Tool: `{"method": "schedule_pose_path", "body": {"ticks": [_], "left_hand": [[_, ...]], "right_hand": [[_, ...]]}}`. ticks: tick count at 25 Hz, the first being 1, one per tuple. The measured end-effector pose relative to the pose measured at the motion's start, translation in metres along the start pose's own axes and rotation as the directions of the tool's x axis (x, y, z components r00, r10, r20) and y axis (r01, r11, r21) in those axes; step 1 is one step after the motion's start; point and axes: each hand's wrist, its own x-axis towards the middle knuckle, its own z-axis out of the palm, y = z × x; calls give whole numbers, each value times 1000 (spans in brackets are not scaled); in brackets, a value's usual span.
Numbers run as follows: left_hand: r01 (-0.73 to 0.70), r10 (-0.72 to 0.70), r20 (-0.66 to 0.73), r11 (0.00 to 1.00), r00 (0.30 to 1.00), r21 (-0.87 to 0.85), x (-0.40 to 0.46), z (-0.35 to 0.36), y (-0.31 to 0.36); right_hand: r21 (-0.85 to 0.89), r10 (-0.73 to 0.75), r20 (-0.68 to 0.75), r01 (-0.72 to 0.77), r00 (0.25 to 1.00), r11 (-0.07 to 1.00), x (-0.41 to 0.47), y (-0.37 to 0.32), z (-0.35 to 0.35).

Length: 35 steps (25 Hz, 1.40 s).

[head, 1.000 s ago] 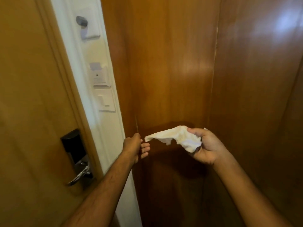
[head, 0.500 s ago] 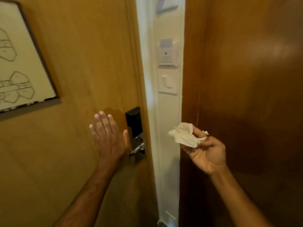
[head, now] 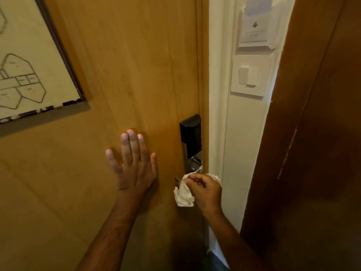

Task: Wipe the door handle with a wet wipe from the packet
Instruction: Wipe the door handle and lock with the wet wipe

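A white wet wipe [head: 183, 195] is bunched in my right hand [head: 206, 189], which presses it over the metal door handle [head: 177, 180]. Only the handle's left tip and its base under the black lock plate [head: 191, 134] show; the rest is hidden by the wipe and my fingers. My left hand [head: 134, 163] lies flat on the light wooden door [head: 136, 65], fingers spread, just left of the lock. The wipe packet is not in view.
A framed floor plan [head: 25, 61] hangs on the door at upper left. On the white wall strip right of the door sit a key-card holder [head: 255, 28] and a light switch [head: 249, 77]. A dark wooden panel [head: 316, 133] fills the right side.
My right hand carried the wipe left from mid-air onto the door handle. My left hand went from near the wipe to flat against the door. The view swung left toward the door.
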Motion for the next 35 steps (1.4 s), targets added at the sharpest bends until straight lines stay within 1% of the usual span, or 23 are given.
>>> {"method": "schedule_pose_path", "body": {"ticks": [2, 4, 5, 6, 8, 9, 10, 11, 13, 14, 16, 18, 20, 22, 24, 25, 26, 27, 28, 31, 33, 34, 35], "left_hand": [[3, -3, -22, 1000, 1000, 27, -2, 5, 0], [1, 1, -48, 998, 999, 56, -4, 8, -2], [1, 3, -53, 998, 999, 68, -4, 9, -2], [0, 4, -57, 997, 998, 74, -4, 10, -3], [1, 5, -64, 996, 998, 93, -3, 10, -3], [1, 6, -68, 995, 998, 105, -3, 10, -3], [-1, 9, -71, 993, 997, 116, -4, 11, -3], [-2, 12, -75, 991, 997, 130, -4, 13, -2], [6, 5, -78, 990, 997, 140, -5, 16, 0], [12, -2, -76, 991, 997, 137, -6, 17, 0], [19, -8, -76, 989, 997, 144, -7, 19, 1], [19, -6, -79, 988, 997, 156, -7, 18, 0], [15, -1, -86, 988, 996, 155, -7, 18, 1], [21, -9, -85, 989, 996, 148, -7, 15, 1], [16, -4, -86, 989, 996, 147, -6, 14, 3], [13, 1, -88, 988, 996, 151, -5, 14, 3], [12, 1, -87, 988, 996, 153, -6, 14, 3], [12, 1, -86, 989, 996, 149, -6, 14, 3], [13, -1, -85, 989, 996, 147, -7, 14, 4], [18, -4, -92, 988, 996, 153, -7, 15, 3], [16, -3, -92, 989, 996, 146, -6, 12, 3], [11, 2, -90, 990, 996, 144, -6, 11, 3], [6, 7, -89, 989, 996, 148, -6, 11, 4]], "right_hand": [[-121, -46, -57, 39, 997, 992, 10, 4, 21], [-277, -80, -160, 33, 984, 960, 21, 6, 39], [-308, -94, -231, 18, 969, 951, 29, 5, 43], [-290, -85, -301, -7, 950, 957, 42, 2, 44], [-149, 53, -404, -122, 913, 981, 69, -5, 35], [-74, 138, -405, -183, 904, 980, 80, -7, 30], [-64, 183, -376, -223, 908, 973, 84, -5, 28], [-125, 162, -346, -216, 924, 968, 80, -4, 33], [-313, 9, -270, -96, 963, 945, 49, 5, 56], [-327, -38, -215, -35, 976, 944, 27, 8, 71], [-301, -42, -149, -5, 988, 954, -11, 18, 96], [-338, -90, -238, 4, 967, 941, -14, 26, 104], [-380, -107, -190, 28, 976, 925, 13, 24, 86], [-424, -125, -248, 8, 961, 905, 58, 26, 66], [-241, 24, -144, -58, 989, 969, 85, 16, 36], [-116, 157, -94, -168, 983, 979, 85, 13, 32], [-73, 219, -114, -228, 969, 971, 81, 7, 34], [-67, 162, -227, -181, 960, 981, 67, 6, 44], [-39, 145, -347, -169, 926, 985, 46, 1, 56], [164, 86, -337, -32, 937, 986, -12, -2, 89], [207, 69, -386, 13, 920, 978, -3, -4, 85], [244, 124, -378, -30, 918, 969, 9, -3, 77], [362, 234, -296, -118, 926, 925, 29, -4, 74]]}}
